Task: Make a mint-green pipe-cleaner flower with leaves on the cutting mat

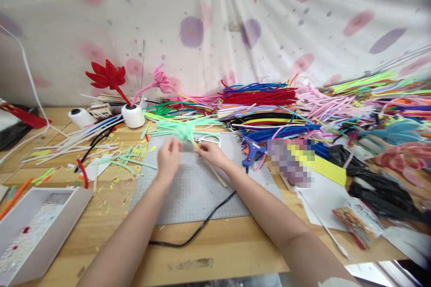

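Note:
My right hand [211,154] pinches a thin tan stick [218,176], which slants down to the right over the grey cutting mat [195,206]. At the stick's upper end sits a fluffy mint-green pipe-cleaner flower [184,131]. Just left of the flower is my left hand [169,157], its fingers curled together and slightly blurred; what they hold, if anything, is too small to make out. Behind my right hand lie scissors [213,138] with pale handles. More mint-green pipe cleaners [160,128] lie along the mat's far edge.
A blue glue gun [252,151] rests at the mat's right, near a black cable [202,228]. Red and pink flowers stand in a white thread spool [134,116]. Piled pipe cleaners [259,96] line the back. A box of white beads [63,233] sits front left.

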The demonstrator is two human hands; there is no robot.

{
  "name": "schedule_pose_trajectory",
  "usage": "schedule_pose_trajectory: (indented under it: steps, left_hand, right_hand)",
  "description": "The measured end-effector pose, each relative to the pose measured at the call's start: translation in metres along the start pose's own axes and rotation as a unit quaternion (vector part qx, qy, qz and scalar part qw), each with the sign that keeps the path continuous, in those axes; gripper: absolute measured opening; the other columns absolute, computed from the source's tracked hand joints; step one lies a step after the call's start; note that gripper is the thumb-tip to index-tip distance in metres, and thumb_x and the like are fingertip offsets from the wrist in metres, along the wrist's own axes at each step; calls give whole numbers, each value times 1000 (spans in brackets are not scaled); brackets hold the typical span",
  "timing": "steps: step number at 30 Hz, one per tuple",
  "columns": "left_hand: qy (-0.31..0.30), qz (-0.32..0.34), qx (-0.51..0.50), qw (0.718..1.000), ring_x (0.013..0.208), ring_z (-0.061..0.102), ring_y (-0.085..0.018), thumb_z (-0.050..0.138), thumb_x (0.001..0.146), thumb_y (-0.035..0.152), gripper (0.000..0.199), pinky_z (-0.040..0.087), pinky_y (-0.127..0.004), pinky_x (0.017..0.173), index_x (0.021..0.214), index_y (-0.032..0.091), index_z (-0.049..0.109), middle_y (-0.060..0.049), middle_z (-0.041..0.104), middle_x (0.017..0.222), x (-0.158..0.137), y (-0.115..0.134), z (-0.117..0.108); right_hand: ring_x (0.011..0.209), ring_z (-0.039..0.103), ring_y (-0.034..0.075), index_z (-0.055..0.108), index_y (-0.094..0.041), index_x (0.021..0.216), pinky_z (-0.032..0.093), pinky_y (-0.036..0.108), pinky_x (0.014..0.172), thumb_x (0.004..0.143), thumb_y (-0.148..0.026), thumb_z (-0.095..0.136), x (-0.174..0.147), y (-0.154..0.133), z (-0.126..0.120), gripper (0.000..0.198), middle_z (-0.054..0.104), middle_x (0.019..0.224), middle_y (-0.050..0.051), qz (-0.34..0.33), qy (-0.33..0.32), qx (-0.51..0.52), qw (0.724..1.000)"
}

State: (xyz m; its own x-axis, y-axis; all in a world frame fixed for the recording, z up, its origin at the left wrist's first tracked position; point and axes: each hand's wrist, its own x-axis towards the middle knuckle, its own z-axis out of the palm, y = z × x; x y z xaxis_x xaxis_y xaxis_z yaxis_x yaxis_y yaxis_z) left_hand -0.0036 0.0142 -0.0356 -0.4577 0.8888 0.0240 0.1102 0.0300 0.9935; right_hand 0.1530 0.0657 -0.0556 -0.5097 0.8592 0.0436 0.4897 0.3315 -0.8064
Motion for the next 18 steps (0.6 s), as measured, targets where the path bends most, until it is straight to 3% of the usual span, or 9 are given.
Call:
schedule_pose_trajectory:
  steps: [2, 5, 9, 11, 15, 18]
  left_hand:
    - [-48, 5, -33, 998, 64, 56, -14, 60, 72, 36, 17, 40, -22, 56, 68, 20, 57, -3, 59, 67, -13, -12, 18]
    - [-72, -78, -139, 985, 63, 59, -14, 57, 73, 38, 21, 42, -23, 53, 69, 18, 59, -4, 61, 67, -15, -22, 27]
    - [-140, -166, -321, 922, 75, 62, -14, 51, 79, 37, 22, 49, -25, 62, 83, 17, 61, -5, 64, 81, -14, -22, 23]
    - [-132, -177, -367, 904, 74, 62, -12, 50, 81, 32, 19, 50, -24, 67, 81, 16, 60, -4, 64, 77, -14, -20, 20]
    - [-78, -179, -381, 904, 60, 60, -8, 48, 83, 24, 17, 51, -21, 65, 76, 14, 59, 0, 60, 63, -11, -18, 15]
    - [-80, -190, -356, 912, 49, 54, -4, 51, 81, 20, 12, 48, -14, 50, 76, 13, 60, 2, 55, 57, -7, -17, 7]
  right_hand:
    - [56, 47, 8, 54, -15, 67, 33, 19, 55, 77, -31, 50, -1, -3, 8, 20, 54, 60, -2, -10, 17, 55, 998]
    - [58, 50, 9, 54, -16, 69, 36, 20, 57, 77, -32, 53, -7, -6, 20, 18, 56, 62, -2, -44, -21, 103, 993]
    - [54, 47, 9, 52, -16, 63, 36, 21, 56, 78, -35, 51, -18, -8, 31, 24, 55, 59, -2, -45, -67, 143, 986]
    - [52, 45, 8, 52, -16, 61, 36, 21, 55, 78, -38, 51, -21, -8, 32, 28, 54, 57, -2, -45, -96, 158, 982]
    - [47, 43, 6, 55, -16, 69, 36, 20, 49, 76, -48, 49, -22, -5, 26, 33, 55, 61, -2, -34, -128, 192, 972]
    - [46, 42, 6, 55, -16, 73, 36, 19, 46, 75, -46, 50, -15, 4, 17, 30, 55, 65, -2, -7, -61, 209, 976]
